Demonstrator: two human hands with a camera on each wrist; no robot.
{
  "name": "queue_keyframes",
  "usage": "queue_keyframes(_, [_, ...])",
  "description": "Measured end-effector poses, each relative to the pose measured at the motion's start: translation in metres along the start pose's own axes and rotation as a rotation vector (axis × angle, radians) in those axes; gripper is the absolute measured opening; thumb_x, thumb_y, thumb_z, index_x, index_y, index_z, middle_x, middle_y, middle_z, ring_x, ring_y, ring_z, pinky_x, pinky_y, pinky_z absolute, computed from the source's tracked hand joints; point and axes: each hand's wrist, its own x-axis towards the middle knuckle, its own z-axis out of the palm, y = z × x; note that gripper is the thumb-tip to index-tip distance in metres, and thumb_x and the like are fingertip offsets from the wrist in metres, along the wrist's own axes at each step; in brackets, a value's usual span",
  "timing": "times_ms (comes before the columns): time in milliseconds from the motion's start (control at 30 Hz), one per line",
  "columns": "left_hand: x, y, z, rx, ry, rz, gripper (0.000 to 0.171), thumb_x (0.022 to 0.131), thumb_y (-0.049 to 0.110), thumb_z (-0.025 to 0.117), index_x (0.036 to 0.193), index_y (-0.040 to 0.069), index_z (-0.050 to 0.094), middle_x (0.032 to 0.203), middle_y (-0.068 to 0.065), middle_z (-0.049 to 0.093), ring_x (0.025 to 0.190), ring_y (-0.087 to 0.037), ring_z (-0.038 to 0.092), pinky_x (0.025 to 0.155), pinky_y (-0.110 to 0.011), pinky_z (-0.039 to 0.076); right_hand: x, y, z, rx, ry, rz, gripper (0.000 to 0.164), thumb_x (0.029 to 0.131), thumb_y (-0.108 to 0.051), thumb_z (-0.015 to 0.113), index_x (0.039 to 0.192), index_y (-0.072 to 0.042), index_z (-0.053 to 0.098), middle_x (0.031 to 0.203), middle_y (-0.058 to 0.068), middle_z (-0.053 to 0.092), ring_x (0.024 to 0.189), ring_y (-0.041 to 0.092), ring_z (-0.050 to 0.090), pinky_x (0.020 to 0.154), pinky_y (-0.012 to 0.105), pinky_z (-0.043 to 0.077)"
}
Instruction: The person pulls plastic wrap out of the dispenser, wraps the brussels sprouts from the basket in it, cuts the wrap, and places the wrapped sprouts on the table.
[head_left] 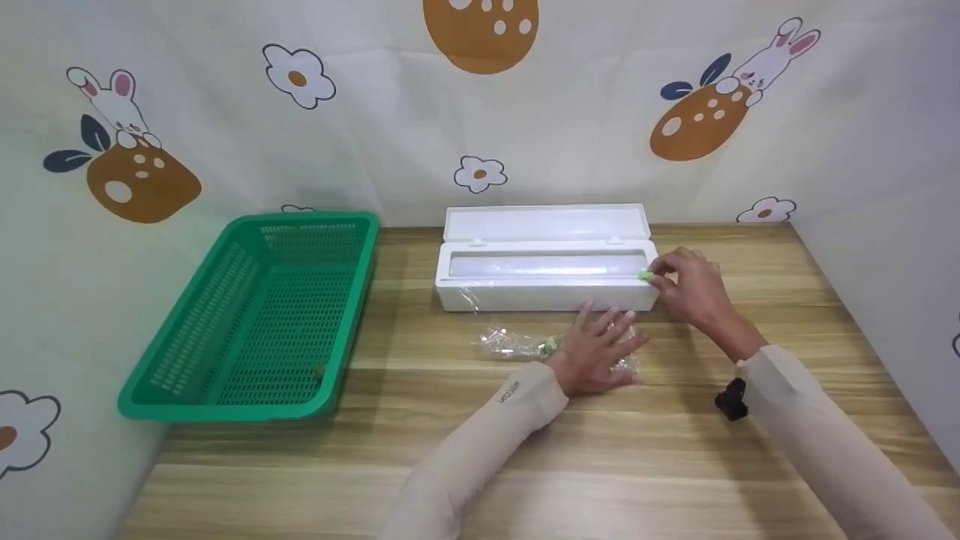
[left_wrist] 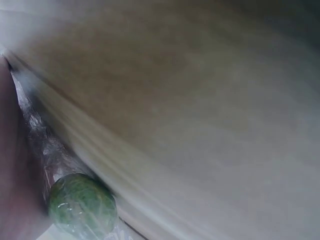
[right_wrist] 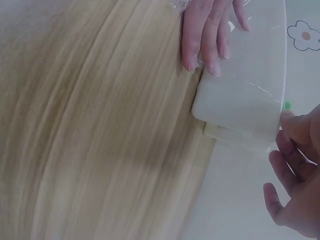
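A white cling film dispenser (head_left: 551, 297) stands at the back middle with its lid (head_left: 546, 223) raised and the film roll (head_left: 547, 265) visible inside. At its front right corner my right hand (head_left: 696, 289) pinches the small green slide cutter (head_left: 646, 276) between thumb and finger. My left hand (head_left: 598, 351) lies spread and straight-fingered on clear film (head_left: 506, 343) in front of the dispenser, its fingertips near the box's front face. Beside that hand, under film, sits a round green vegetable like a Brussels sprout (left_wrist: 82, 206). The hand partly covers the film.
A green plastic basket (head_left: 225, 412) stands on the left of the wooden table (head_left: 585, 480), with a small brownish thing (head_left: 319, 373) at its near right corner. Patterned cloth walls (head_left: 375, 135) enclose the back and sides. A black device (head_left: 731, 399) hangs at the right wrist.
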Motion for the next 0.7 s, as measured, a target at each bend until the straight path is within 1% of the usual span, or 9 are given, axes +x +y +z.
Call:
queue_keyframes(133, [0.0003,0.0004,0.0005,-0.028,-0.003,-0.009,0.07,0.099,0.072,0.013,0.16,0.039,0.012,0.17,0.004,0.012,0.157,-0.019,0.015,0.127,-0.051,0.016,0.0003,-0.0021,0.0012,-0.039,0.02,-0.019,0.012,0.091,-0.007,0.069,0.099,0.002,0.071,0.103,0.022,0.067,0.102,0.039,0.053,0.089,0.054,0.033])
queue_keyframes(233, [0.0,0.0003,-0.0002,-0.057,-0.001,-0.011,0.069,0.099,0.072,0.015,0.16,0.039,0.014,0.17,0.004,0.013,0.157,-0.019,0.016,0.127,-0.051,0.017,0.0011,-0.005,0.0007,-0.058,0.015,-0.022,0.011,0.091,-0.007,0.069,0.098,0.001,0.071,0.102,0.022,0.067,0.101,0.039,0.052,0.086,0.052,0.032])
queue_keyframes(333, [-0.0004,-0.0002,-0.0012,-0.062,-0.001,-0.011,0.069,0.099,0.071,0.015,0.16,0.039,0.014,0.17,0.004,0.013,0.157,-0.019,0.016,0.127,-0.052,0.017,0.0024,-0.0077,0.001,-0.06,0.008,-0.025,0.01,0.091,-0.005,0.069,0.098,0.001,0.071,0.103,0.022,0.068,0.101,0.039,0.053,0.088,0.052,0.033])
queue_keyframes(433, [-0.0003,-0.0002,-0.0015,-0.057,-0.006,-0.009,0.068,0.099,0.071,0.013,0.16,0.04,0.013,0.17,0.004,0.011,0.157,-0.019,0.015,0.127,-0.052,0.015,0.0031,-0.0096,0.0031,-0.072,0.017,-0.05,0.01,0.09,-0.003,0.069,0.098,0.002,0.072,0.102,0.022,0.068,0.1,0.04,0.055,0.09,0.054,0.035])
queue_keyframes(500, [-0.0004,-0.0005,-0.0016,-0.054,-0.008,-0.005,0.068,0.099,0.071,0.012,0.16,0.04,0.012,0.17,0.004,0.011,0.157,-0.019,0.015,0.127,-0.052,0.015,0.0031,-0.0097,0.005,-0.096,0.035,-0.09,0.01,0.089,-0.003,0.07,0.097,0.002,0.072,0.1,0.022,0.069,0.098,0.039,0.057,0.09,0.054,0.038])
queue_keyframes(633, [-0.001,-0.0012,-0.0015,-0.045,-0.004,-0.002,0.068,0.1,0.07,0.012,0.16,0.039,0.012,0.17,0.004,0.01,0.157,-0.019,0.016,0.127,-0.052,0.015,0.0052,-0.0086,0.0085,-0.18,0.067,-0.226,0.01,0.086,0.0,0.072,0.095,0.003,0.072,0.097,0.021,0.069,0.094,0.039,0.058,0.084,0.052,0.043])
queue_keyframes(700, [-0.0014,-0.0014,-0.0012,-0.037,-0.002,-0.002,0.067,0.1,0.07,0.012,0.16,0.039,0.011,0.17,0.004,0.01,0.157,-0.019,0.016,0.127,-0.052,0.015,0.0064,-0.0092,0.0092,-0.188,0.07,-0.256,0.01,0.085,0.002,0.073,0.095,0.003,0.072,0.097,0.021,0.069,0.093,0.039,0.059,0.082,0.051,0.043])
